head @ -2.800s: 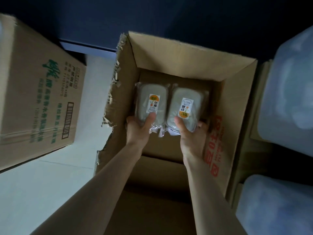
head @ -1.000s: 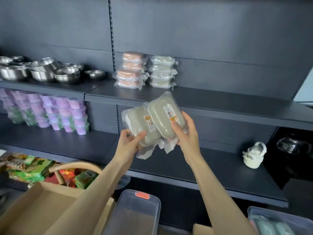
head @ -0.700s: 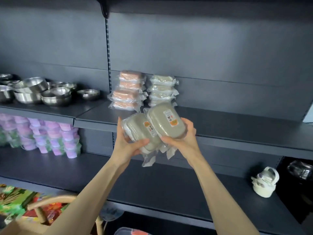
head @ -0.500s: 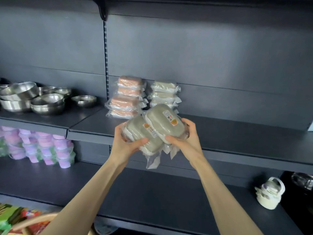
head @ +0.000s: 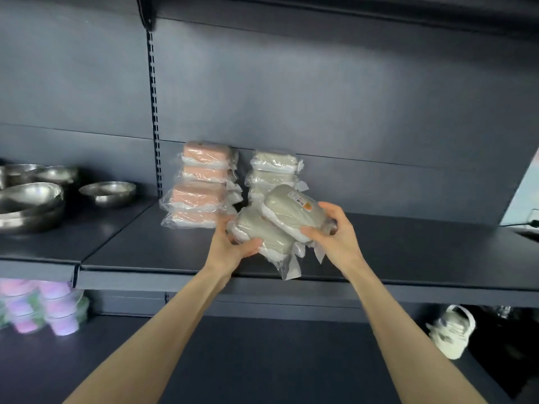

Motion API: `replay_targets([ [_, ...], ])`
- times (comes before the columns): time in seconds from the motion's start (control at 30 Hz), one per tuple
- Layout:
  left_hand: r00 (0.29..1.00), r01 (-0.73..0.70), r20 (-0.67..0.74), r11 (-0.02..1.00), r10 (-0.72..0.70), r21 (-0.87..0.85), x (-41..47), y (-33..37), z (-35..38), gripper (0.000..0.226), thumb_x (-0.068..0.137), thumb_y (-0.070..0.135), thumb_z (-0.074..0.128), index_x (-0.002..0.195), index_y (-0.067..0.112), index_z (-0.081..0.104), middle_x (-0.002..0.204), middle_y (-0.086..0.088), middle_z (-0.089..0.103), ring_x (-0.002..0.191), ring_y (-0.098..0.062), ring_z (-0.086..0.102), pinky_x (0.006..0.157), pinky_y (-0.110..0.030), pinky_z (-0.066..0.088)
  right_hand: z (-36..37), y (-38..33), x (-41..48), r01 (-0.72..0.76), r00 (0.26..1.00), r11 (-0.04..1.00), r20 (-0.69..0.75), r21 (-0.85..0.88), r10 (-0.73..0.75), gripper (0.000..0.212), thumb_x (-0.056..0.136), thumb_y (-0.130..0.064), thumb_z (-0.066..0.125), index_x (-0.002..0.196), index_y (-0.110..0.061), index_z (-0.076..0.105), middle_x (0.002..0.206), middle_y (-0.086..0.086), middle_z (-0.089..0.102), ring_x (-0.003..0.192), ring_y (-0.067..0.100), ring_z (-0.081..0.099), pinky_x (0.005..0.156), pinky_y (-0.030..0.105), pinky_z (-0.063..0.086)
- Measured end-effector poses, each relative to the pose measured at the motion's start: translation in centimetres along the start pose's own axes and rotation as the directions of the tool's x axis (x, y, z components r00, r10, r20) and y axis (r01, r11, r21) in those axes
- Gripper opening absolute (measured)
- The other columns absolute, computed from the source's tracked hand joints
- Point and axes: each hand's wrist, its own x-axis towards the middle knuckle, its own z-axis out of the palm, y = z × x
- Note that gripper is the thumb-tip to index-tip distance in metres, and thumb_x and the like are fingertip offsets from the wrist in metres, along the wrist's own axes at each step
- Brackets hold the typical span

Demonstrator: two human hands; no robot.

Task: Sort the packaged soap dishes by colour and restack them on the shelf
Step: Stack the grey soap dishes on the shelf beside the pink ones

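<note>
While hovering over shelf front, grips lower grey-green soap dish pkg w/ L hand, curled round its near end; holds upper pkg w/ R hand, label up, tilted & overlapping 1st. Has both pkgs off shelf, just in front of grey-green stack at back panel, pink stack just beside that, to left. Steel bowls further left, same level.

Bowls L of stacks, on shelf
</note>
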Motion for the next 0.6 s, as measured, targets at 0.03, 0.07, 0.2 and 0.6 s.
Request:
replay_targets([
  [0.03,1.000,0.012,-0.004,1.000,-0.012,0.023,0.6,-0.4,0.0,0.062,0.071,-0.007,0.077,0.107,0.035,0.048,0.085,0.005,0.068,0.072,-0.007,0.068,0.063,-0.023,0.056,0.1,0.3,0.7,-0.013,1.000,1.000,-0.004,-0.011,0.013,0.051,0.075,-0.012,0.081,0.116,-0.029,0.057,0.121,0.012,0.058,0.110,0.025,0.057,0.093,0.032,0.051],
  [0.07,0.999,0.032,-0.007,0.998,-0.032,0.050,1.2,-0.7,0.1,0.061,0.072,-0.005,0.078,0.109,0.032,0.048,0.087,0.001,0.067,0.074,-0.010,0.067,0.066,-0.026,0.057,0.2,0.5,1.3,-0.026,1.000,0.999,-0.005,-0.030,0.026,0.047,0.076,-0.013,0.080,0.116,-0.027,0.059,0.119,0.015,0.059,0.109,0.029,0.058,0.095,0.038,0.050],
  [0.2,0.995,0.091,-0.062,0.922,-0.072,0.377,3.3,-0.8,0.4,0.062,0.071,0.017,0.083,0.116,0.023,0.041,0.089,0.000,0.057,0.071,-0.006,0.062,0.076,-0.028,0.054,0.7,1.6,3.7,-0.032,0.999,0.998,0.038,-0.060,0.034,0.042,0.079,-0.018,0.079,0.117,-0.027,0.063,0.115,0.006,0.060,0.107,0.023,0.058,0.098,0.036,0.048],
  [0.6,0.993,0.115,-0.107,0.600,-0.048,0.792,6.4,-2.0,1.2,0.074,0.065,0.051,0.081,0.116,0.008,0.048,0.121,-0.008,0.051,0.109,-0.025,0.054,0.091,-0.033,0.044,1.6,3.4,8.2,0.070,0.982,0.987,0.184,-0.143,-0.043,0.038,0.081,-0.015,0.077,0.117,-0.021,0.067,0.131,-0.001,0.053,0.126,0.014,0.048,0.112,0.033,0.035],
])
